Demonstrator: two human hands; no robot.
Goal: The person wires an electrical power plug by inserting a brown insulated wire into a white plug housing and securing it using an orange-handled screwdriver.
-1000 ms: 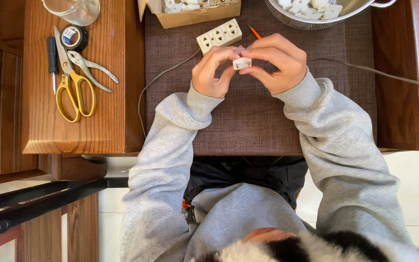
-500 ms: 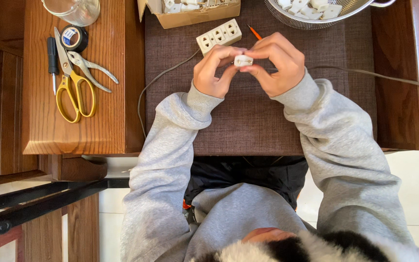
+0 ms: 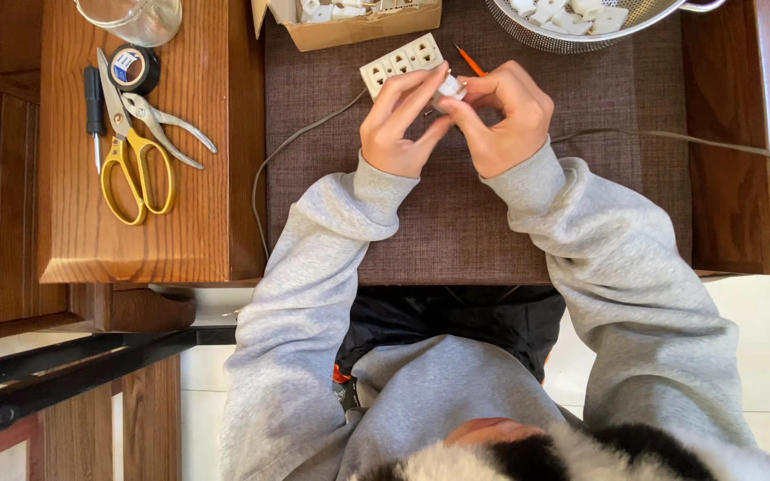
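1. A brown cardboard box [image 3: 363, 27] stands at the far edge of the desk [image 3: 456, 223], on the dark woven mat, just beyond the white socket strip. It is open-topped, with one flap raised at its left corner, and small white parts lie inside. Only its near wall and part of its opening are in view.
2. A round label [image 3: 125, 64] in white and blue sits on the face of a black roll of tape [image 3: 134, 69], on the wooden surface to the left, touching the scissors' blades. Its print is too small to make out.
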